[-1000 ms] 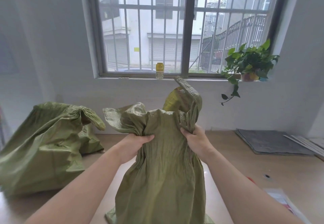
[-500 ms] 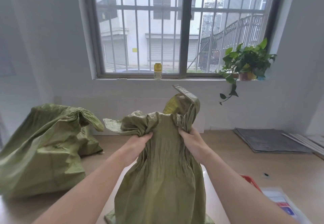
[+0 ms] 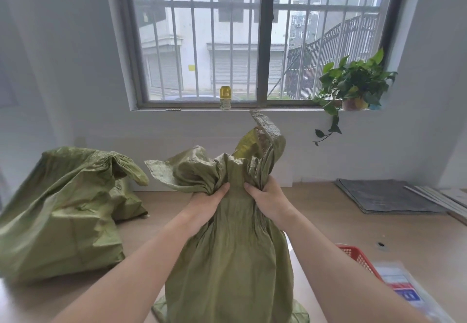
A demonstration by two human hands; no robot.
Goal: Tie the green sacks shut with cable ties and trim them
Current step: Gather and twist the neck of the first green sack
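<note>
On window sill (image 3: 252,109): bottle (image 3: 225,97), label unreadable.

The left hand (image 3: 206,202) and right hand (image 3: 266,200) closed in on each other across the sack (image 3: 232,252), thumbs a wide panel apart a second ago and now nearly meeting. The fabric between them bunched into a narrow neck, and the mouth's flaps crumpled tighter above the grip. The view dipped, and a red basket (image 3: 358,259) came into sight at lower right.
</note>
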